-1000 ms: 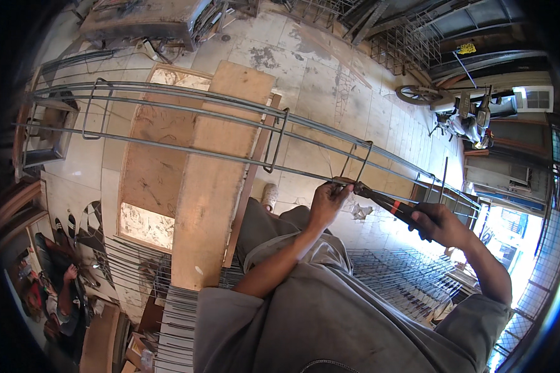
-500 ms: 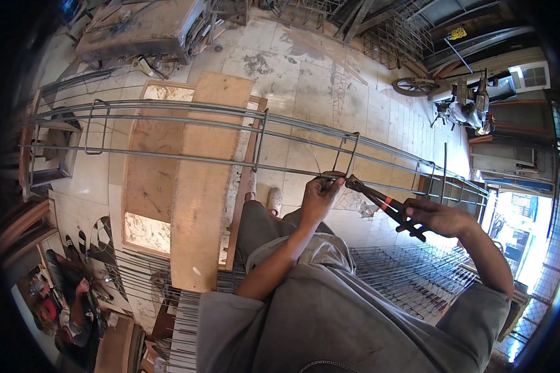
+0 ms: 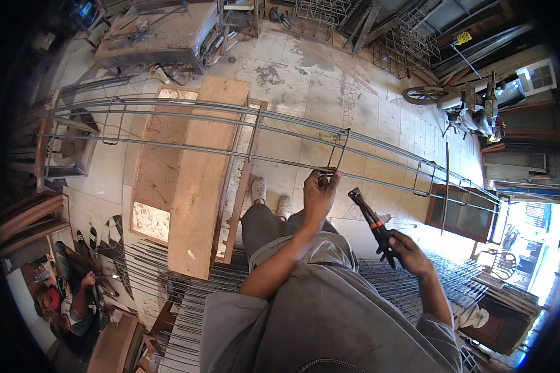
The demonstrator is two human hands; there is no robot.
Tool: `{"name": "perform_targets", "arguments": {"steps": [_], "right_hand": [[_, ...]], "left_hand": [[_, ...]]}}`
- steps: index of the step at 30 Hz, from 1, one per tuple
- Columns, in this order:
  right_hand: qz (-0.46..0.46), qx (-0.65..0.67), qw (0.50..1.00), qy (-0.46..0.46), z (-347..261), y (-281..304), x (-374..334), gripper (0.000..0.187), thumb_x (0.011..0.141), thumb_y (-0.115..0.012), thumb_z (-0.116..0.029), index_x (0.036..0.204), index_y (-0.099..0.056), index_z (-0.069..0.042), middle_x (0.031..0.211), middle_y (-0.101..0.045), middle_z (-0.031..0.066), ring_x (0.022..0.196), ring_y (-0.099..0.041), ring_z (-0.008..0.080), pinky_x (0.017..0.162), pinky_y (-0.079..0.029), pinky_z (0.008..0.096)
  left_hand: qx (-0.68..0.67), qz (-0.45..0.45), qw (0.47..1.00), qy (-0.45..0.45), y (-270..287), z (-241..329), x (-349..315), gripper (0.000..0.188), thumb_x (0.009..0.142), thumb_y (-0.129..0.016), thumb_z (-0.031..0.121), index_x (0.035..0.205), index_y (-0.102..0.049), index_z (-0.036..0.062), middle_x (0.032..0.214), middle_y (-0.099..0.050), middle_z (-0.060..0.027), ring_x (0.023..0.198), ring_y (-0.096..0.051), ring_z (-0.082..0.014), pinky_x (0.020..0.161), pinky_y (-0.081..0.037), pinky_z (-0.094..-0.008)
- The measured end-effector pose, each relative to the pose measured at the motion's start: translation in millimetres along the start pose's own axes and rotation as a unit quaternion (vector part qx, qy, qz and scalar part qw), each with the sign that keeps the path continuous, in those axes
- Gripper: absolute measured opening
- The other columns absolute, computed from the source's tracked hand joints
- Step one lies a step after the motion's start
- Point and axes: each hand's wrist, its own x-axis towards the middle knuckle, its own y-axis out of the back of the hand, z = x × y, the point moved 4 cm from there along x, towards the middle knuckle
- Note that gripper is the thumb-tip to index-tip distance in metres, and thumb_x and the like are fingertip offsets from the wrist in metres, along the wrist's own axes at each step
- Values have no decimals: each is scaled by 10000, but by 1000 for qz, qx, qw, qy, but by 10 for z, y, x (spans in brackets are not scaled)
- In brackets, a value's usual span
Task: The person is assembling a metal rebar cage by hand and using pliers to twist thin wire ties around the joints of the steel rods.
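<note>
A long cage of thin steel rebar (image 3: 292, 164) stretches across in front of me, its bars joined by rectangular stirrups. My left hand (image 3: 319, 194) pinches the nearest bar at the corner of one stirrup (image 3: 344, 149); whether tie wire is between the fingertips I cannot tell. My right hand (image 3: 412, 253) is closed around the handles of black pincers (image 3: 373, 221) with an orange-red band. Their head points up and left, short of the cage and apart from it.
A wooden plank (image 3: 202, 186) lies beneath the cage on the left. Behind stands a cluttered worktable (image 3: 158, 37); a motorcycle (image 3: 473, 105) is at the far right. More steel rods (image 3: 410, 273) lie near my right side. Another person (image 3: 78, 292) sits at lower left.
The pincers have come away from the bar beside my left hand, drawn back toward my body by my right hand. My left hand stays at the stirrup corner. The view has shifted slightly.
</note>
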Motion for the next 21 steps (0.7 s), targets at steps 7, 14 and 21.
{"name": "perform_targets", "arguments": {"steps": [7,14,21], "right_hand": [[-36,16,996,82,844,-371,287,334,1016,-524,-332,1113,-594,-20,862,-666,58,834,-603,129,686,-497,315],[-17,-75,967,244,788,-890,797,368,891,-692,-227,1161,-600,7,1108,-620,196,1022,-647,315,853,-543,408],[34,-46,930,364,184,-2206,1430,382,829,-708,-231,1098,-619,26,1070,-611,220,996,-633,370,838,-516,424]], "left_hand": [[-149,61,983,91,-16,139,-135,450,966,-574,492,966,-569,43,564,-320,55,481,-312,-56,446,-272,-240],[-138,92,986,26,710,775,-829,468,990,-433,582,1115,-493,134,698,-389,49,539,-343,-45,447,-267,-204],[-97,208,959,-165,1465,1229,-1423,226,1032,-496,337,1103,-504,123,792,-467,16,548,-367,-46,463,-283,-187]]}}
